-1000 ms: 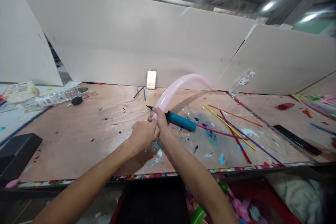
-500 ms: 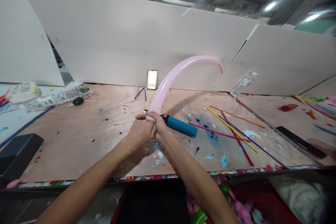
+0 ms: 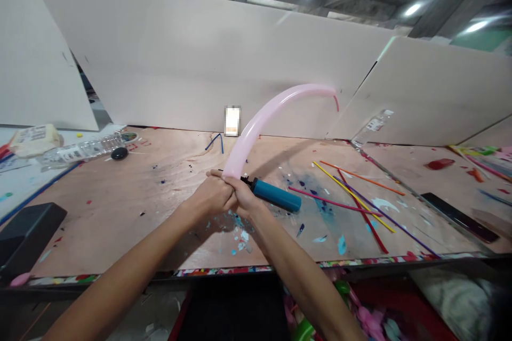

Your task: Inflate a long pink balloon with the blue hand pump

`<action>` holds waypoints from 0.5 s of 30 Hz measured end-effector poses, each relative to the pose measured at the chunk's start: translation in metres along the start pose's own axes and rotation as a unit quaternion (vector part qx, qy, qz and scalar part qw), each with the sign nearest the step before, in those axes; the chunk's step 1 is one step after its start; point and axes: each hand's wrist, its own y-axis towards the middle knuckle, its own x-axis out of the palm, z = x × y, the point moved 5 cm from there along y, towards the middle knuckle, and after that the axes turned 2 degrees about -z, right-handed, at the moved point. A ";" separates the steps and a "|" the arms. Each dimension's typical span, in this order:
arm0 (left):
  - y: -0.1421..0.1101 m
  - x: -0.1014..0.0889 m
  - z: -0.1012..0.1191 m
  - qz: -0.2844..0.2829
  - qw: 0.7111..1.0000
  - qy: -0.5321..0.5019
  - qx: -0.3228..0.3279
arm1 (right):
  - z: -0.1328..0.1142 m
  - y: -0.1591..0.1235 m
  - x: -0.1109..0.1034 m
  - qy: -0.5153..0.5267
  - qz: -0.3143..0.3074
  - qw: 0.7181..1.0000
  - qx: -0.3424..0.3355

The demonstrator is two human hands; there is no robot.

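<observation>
A long pale pink balloon (image 3: 272, 109) arches up and to the right from my two hands, its thin tip drooping near the back board. My left hand (image 3: 212, 195) and my right hand (image 3: 242, 194) are pressed together over the middle of the plywood table (image 3: 132, 213), both with fingers closed round the balloon's lower end. A blue hand pump (image 3: 276, 195) with a black nozzle lies on the table just right of my right hand. Whether that hand touches the pump is unclear.
Several thin uninflated balloons (image 3: 352, 192) in yellow, orange, red, pink and purple lie to the right. A clear plastic bottle (image 3: 80, 150) and a black cap (image 3: 119, 153) lie at the left, a black box (image 3: 28, 229) at the near left. White boards wall the back.
The balloon has swung upward, from lying low over the table to a high arch. My hands shifted slightly left and stayed clasped on its end.
</observation>
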 end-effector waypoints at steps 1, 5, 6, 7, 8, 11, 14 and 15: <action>0.000 0.002 0.000 -0.002 1.000 -0.001 0.006 | 0.002 0.000 0.000 -0.003 0.004 1.000 0.002; -0.003 0.012 0.006 -0.015 0.999 0.000 0.034 | 0.002 0.006 -0.009 0.017 0.070 0.997 -0.006; -0.005 0.015 0.007 -0.019 0.999 -0.003 0.046 | -0.002 0.008 -0.014 0.025 0.089 0.996 -0.013; -0.008 0.017 0.008 -0.021 0.998 -0.008 0.056 | -0.007 0.009 -0.018 0.034 0.105 0.994 -0.022; -0.011 0.018 0.007 -0.022 0.998 -0.014 0.059 | -0.015 0.010 -0.023 0.043 0.114 0.992 -0.029; -0.024 0.019 -0.006 -0.010 0.999 -0.039 0.021 | -0.044 0.012 -0.039 0.080 0.113 0.989 -0.058; -0.037 0.020 -0.029 -0.005 0.998 -0.063 -0.026 | -0.079 0.012 -0.059 0.120 0.115 0.978 -0.129; -0.040 0.021 -0.038 -0.009 0.997 -0.070 -0.037 | -0.091 0.012 -0.067 0.132 0.121 0.970 -0.164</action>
